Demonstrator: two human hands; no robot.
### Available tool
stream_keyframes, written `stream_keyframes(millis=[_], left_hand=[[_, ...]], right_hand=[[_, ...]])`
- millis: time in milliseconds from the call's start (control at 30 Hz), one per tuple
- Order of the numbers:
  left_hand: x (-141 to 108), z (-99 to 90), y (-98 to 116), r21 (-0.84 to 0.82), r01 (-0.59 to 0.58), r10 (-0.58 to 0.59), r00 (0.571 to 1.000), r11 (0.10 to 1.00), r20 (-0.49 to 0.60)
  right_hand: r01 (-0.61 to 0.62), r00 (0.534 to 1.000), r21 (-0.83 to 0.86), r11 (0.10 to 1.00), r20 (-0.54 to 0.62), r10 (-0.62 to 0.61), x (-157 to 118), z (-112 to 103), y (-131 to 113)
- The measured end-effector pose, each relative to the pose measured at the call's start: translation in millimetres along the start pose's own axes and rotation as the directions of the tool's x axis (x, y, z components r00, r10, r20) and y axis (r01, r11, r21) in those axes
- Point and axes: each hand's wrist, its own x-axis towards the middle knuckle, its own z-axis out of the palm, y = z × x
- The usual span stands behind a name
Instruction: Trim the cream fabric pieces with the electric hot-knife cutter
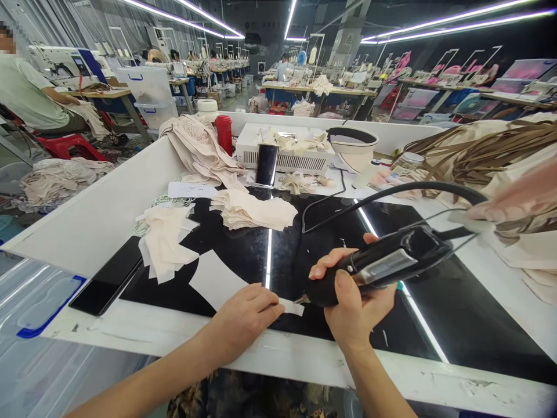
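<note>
My left hand (pixel 248 319) presses its bunched fingers on the narrow end of a flat white cut piece (pixel 220 280), paper or fabric. My right hand (pixel 357 302) is closed round a black corded hand tool (pixel 383 261), seemingly a cutter or sealer. Its pointed metal tip (pixel 301 299) is at the strip, just right of my left fingertips; whether it touches cannot be made out. Beneath lies a glossy black panel (pixel 322 331). Farther back are a stack of cream cut pieces (pixel 252 210) and a looser pile (pixel 167 241).
Another person's blurred hand (pixel 517 194) reaches in from the right beside the cord (pixel 418 186). A phone (pixel 266 164) leans on a vented white box (pixel 287 154) near a red bottle (pixel 224 134). Brown strips (pixel 470 145) lie right; a dark slab (pixel 108 278) lies left.
</note>
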Motion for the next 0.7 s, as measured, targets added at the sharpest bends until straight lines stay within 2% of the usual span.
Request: stream_keyframes(millis=[333, 533, 700], left_hand=[[-1.5, 0.1, -0.3, -0.017, 0.019, -0.019, 1.0, 1.0, 0.016], [-1.1, -1.2, 0.4, -0.023, 0.016, -0.015, 1.0, 1.0, 0.017], [-2.0, 0.3, -1.6, -0.017, 0.012, -0.012, 1.0, 1.0, 0.02]], right_hand=[[-0.016, 0.998, 0.059, 0.998, 0.055, 0.013, -11.5, 3.0, -0.2], [-0.032, 0.998, 0.031, 0.999, 0.046, 0.03, -10.7, 2.1, -1.5], [0.005, 1.0, 0.038, 0.999, 0.017, -0.005, -7.3, -3.9, -5.0]])
